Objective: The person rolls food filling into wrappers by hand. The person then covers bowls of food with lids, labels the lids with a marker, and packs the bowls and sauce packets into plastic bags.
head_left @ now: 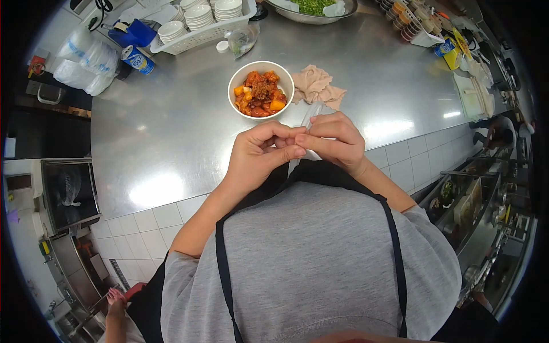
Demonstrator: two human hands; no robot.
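Note:
In the head view both my hands are in front of my apron, close to the near edge of the steel table. My left hand is closed, its thumb and forefinger pinching a thin strip of translucent white plastic. On the same piece my right hand is closed too, with the fingertips of both hands meeting. The plastic's exact kind is unclear, as the fingers cover much of it. Just beyond my hands stands a white bowl of red-sauced food chunks. A crumpled beige cloth lies right of the bowl.
At the back left are a white basket of small dishes, a blue can and bagged containers. A metal bowl of chopped greens sits at the back. Another person's hand shows at lower left.

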